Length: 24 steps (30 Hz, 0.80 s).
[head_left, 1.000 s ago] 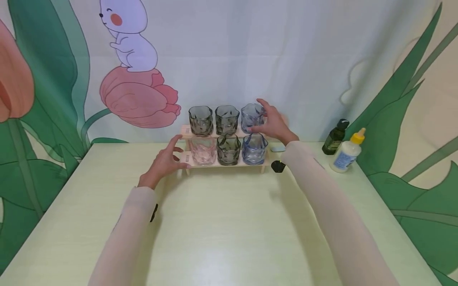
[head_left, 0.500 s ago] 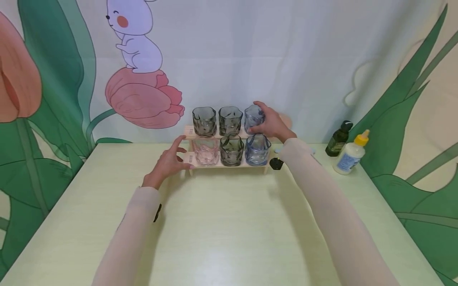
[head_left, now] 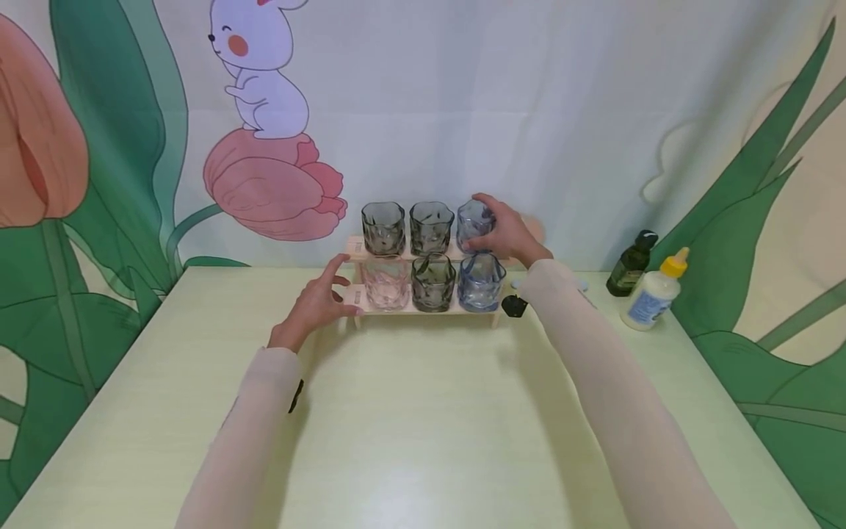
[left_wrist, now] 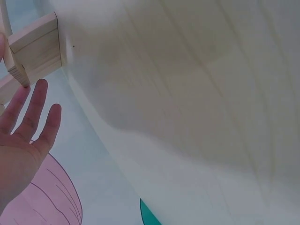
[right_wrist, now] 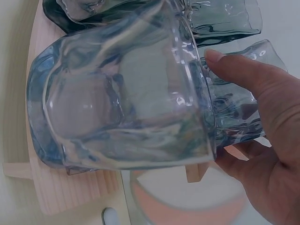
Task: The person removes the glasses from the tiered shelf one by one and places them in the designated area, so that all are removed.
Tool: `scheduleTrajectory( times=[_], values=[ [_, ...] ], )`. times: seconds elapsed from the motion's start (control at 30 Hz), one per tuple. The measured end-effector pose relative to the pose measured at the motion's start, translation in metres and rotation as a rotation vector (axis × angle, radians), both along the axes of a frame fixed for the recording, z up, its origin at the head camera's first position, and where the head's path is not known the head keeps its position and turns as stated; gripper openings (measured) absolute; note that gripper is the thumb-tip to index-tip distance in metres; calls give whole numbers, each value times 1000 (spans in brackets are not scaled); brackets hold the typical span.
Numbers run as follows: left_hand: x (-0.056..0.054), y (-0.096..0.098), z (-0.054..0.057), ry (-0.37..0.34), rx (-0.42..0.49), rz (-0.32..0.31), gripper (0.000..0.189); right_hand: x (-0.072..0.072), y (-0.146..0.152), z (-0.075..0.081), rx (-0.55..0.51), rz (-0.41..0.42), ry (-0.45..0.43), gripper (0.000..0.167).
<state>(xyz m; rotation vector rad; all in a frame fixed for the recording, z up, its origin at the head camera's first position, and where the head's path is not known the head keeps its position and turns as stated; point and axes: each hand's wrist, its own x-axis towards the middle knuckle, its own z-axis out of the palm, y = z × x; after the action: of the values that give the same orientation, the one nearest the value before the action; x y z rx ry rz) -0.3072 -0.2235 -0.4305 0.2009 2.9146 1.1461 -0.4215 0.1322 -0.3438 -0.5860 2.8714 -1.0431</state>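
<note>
A small two-tier wooden rack [head_left: 358,295] holds six-sided-looking wavy glasses in two rows. My right hand [head_left: 512,234] grips the pale blue glass [head_left: 467,220] at the back right, thumb at its front and fingers behind it. In the right wrist view, the front blue glass [right_wrist: 131,93] partly covers that held glass [right_wrist: 234,105]. My left hand [head_left: 315,300] is at the rack's left end, index finger by the upper shelf and thumb by the lower one. The left wrist view shows its straight fingers [left_wrist: 36,105] touching the wooden end [left_wrist: 40,49].
Two grey glasses stand on the upper shelf; a pink glass [head_left: 385,283] and a dark green-grey glass [head_left: 432,285] are below. At the right stand a dark bottle [head_left: 631,264] and a yellow-capped white bottle [head_left: 651,297]. A printed curtain [head_left: 581,132] hangs behind the table [head_left: 410,419].
My right hand has moved in closer around the back right glass, covering more of it. The left hand stays at the rack's end. The whole head view has shifted slightly.
</note>
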Motion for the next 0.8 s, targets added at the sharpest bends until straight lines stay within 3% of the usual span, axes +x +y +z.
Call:
scheduleTrajectory(
  times=[0.43, 0.8],
  values=[
    [-1, 0, -1, 26, -5, -7, 103, 1, 1, -2, -10, -3, 29, 95],
    [-1, 0, -2, 18, -15, 3, 104, 2, 5, 5, 11, -1, 66, 95]
  ],
)
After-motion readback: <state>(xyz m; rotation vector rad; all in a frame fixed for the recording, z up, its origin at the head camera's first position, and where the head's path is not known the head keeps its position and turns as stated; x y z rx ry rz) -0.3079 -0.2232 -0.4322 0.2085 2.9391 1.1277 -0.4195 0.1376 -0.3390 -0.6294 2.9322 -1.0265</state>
